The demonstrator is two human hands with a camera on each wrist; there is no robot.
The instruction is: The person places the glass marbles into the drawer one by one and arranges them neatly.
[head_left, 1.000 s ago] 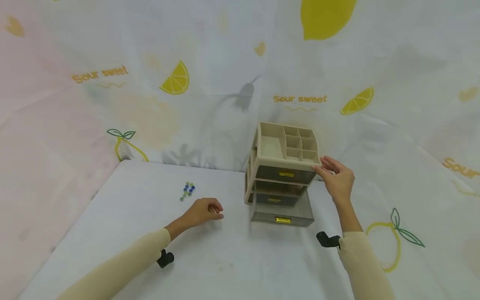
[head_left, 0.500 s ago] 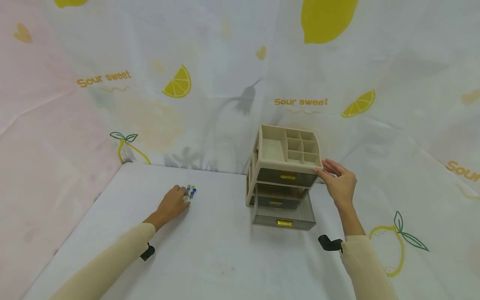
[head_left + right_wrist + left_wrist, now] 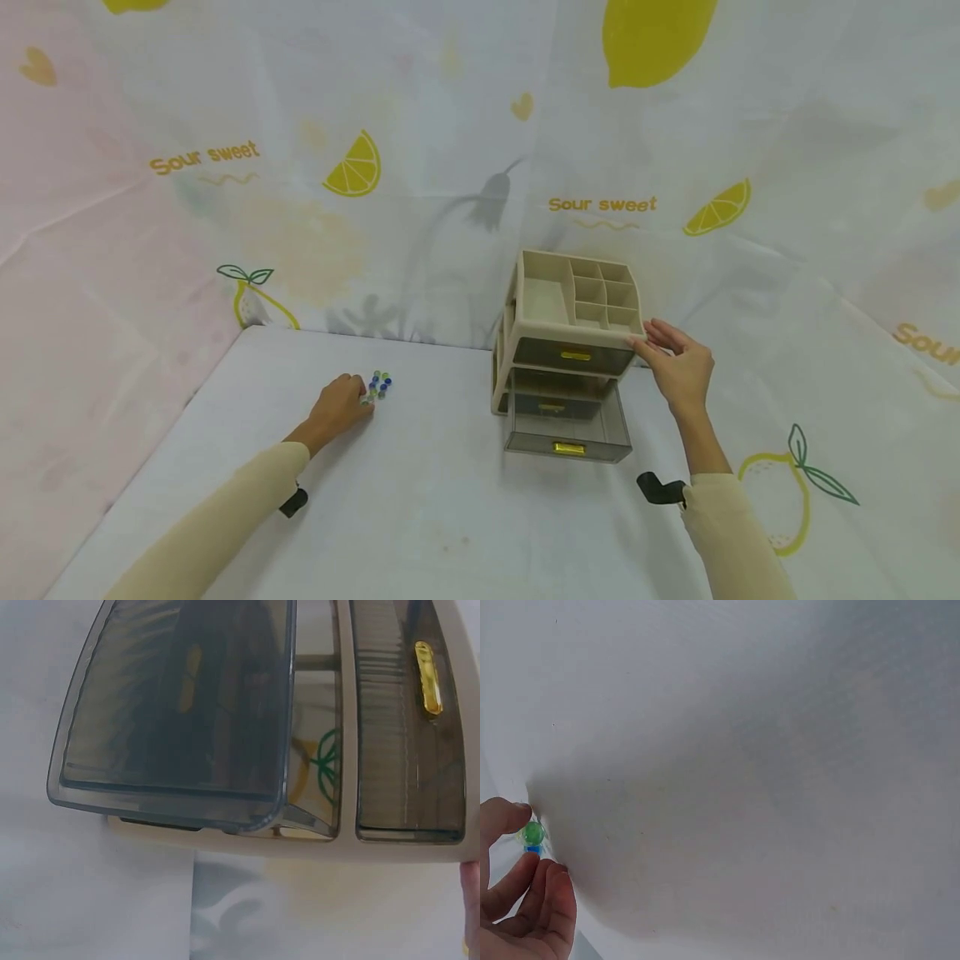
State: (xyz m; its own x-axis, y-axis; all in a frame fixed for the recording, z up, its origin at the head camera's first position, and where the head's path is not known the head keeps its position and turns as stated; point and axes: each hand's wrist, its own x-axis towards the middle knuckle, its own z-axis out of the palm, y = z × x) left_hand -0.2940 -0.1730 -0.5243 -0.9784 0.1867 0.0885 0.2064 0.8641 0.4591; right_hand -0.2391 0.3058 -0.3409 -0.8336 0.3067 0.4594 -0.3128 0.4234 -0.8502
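Observation:
Several small glass marbles (image 3: 387,382), blue and green, lie in a cluster on the white table at the left. My left hand (image 3: 339,404) reaches down at the cluster's near left side. In the left wrist view, a green marble (image 3: 532,833) shows between the thumb and the curved fingers, with slim gaps and a blue one behind it. My right hand (image 3: 681,362) holds the front right top corner of a beige drawer organizer (image 3: 573,327), thumb in front. Its smoky clear lower drawer (image 3: 567,442) is pulled out; the upper drawer (image 3: 555,353) is in.
The organizer's top has a large compartment and several small ones. Behind the white table (image 3: 435,500) hangs a pale cloth (image 3: 435,125) printed with lemons. A black camera mount sits on each wrist.
My left hand has moved left from the table's middle to the marbles, then shifted slightly at their near side. My right hand stays on the organizer.

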